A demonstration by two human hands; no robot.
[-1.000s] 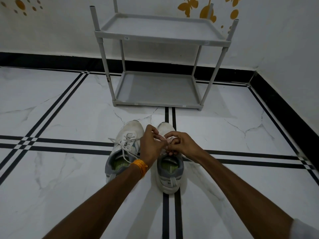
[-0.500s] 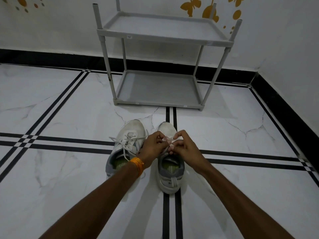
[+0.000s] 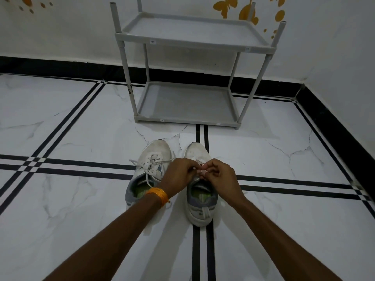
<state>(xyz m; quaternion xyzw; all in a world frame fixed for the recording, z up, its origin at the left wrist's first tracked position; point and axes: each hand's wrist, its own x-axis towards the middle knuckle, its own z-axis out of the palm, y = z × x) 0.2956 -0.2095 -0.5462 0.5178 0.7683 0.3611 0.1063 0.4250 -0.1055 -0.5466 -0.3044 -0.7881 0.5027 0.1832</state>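
Note:
Two white and grey sneakers stand side by side on the floor, toes pointing away from me. The left sneaker (image 3: pixel 151 165) has loose white laces spread over its top. Over the tongue of the right sneaker (image 3: pixel 199 207) my left hand (image 3: pixel 179 175) and my right hand (image 3: pixel 220 176) meet. Both pinch the white lace of the right sneaker (image 3: pixel 199 171) between curled fingers. Most of that lace is hidden under my fingers. An orange band circles my left wrist.
A grey two-tier plastic rack (image 3: pixel 190 41) stands against the white wall just beyond the shoes, both shelves bare. The floor is white marble tile with black double stripes. A black skirting (image 3: pixel 332 126) runs along the right wall.
My hands have closed together over the right sneaker's lace, fingers curling tighter. The view has shifted slightly, and the shoes have stayed in place.

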